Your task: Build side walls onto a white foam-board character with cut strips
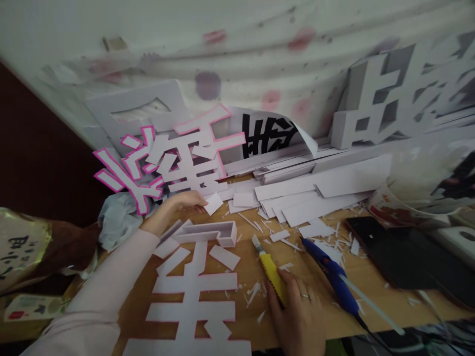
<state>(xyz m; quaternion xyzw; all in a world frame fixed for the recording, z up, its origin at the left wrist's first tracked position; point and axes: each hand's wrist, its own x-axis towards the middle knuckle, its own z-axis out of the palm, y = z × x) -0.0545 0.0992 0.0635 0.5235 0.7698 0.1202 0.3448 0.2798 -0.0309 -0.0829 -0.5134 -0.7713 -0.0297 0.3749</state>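
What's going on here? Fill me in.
The left hand holds a small white card; the right hand holds a yellow cutter. Between the arms, a flat white cut-out lies on the table, with a walled piece at its far end. Scraps and a blue glue gun lie nearby.

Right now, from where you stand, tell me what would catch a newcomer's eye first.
Probably the pink-edged white character propped up at back left, with another pink-edged piece lying flat at the front of the table. Next, the yellow cutter in the right hand, left of a blue glue gun. The thick white characters at upper right also stand out.
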